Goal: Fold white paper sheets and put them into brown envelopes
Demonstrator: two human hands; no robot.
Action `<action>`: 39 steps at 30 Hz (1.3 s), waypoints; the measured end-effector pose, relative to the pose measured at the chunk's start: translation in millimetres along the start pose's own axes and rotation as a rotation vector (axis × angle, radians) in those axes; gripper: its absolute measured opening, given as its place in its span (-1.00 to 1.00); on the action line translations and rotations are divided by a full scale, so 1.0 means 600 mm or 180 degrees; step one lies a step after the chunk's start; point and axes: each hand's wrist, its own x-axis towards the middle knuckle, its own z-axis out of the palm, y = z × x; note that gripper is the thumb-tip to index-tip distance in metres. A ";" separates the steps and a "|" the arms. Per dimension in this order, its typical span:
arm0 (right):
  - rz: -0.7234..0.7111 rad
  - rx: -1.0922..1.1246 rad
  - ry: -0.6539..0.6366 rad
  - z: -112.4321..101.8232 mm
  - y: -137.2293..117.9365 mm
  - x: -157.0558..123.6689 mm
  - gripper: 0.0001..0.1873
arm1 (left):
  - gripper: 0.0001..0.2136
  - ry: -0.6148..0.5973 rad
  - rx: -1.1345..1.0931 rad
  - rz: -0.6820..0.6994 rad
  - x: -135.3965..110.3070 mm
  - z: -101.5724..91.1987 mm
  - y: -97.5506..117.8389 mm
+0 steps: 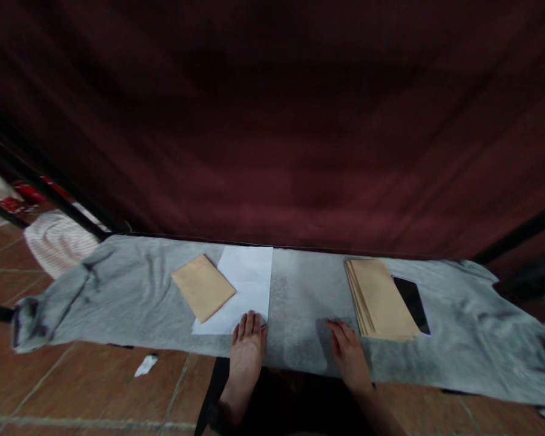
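My left hand [247, 344] lies flat with fingers stretched out on the near corner of a white sheet of paper [247, 281]. A single tan envelope [203, 286] rests askew on the left part of that sheet. My right hand [347, 351] lies palm down on the grey cloth [295, 297], fingers apart, just left of a stack of tan envelopes [379, 297]. Neither hand holds anything.
A black phone [412, 303] lies beside the envelope stack on its right. The grey cloth covers a low table in front of a dark red curtain [272, 121]. A scrap of white paper [145, 365] lies on the tiled floor. A striped cloth [59, 241] sits at far left.
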 end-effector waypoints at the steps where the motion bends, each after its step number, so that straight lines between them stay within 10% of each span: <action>1: -0.0017 -0.0028 -0.0002 0.000 0.001 0.000 -0.56 | -0.67 0.0008 -0.0065 -0.0004 0.003 -0.005 0.002; 14: -0.0083 -0.0143 -0.0064 -0.004 -0.005 0.003 -0.59 | -0.74 -0.0056 -0.1623 -0.1399 0.050 -0.062 -0.004; 22: -0.0014 -0.0197 -0.0053 -0.002 -0.003 0.000 -0.55 | -0.63 0.0728 -0.2433 -0.1914 0.061 -0.071 -0.012; 39: 0.0558 0.0863 -0.0120 -0.018 -0.012 0.019 -0.65 | -0.74 0.0403 -0.1490 0.0543 0.025 -0.072 0.167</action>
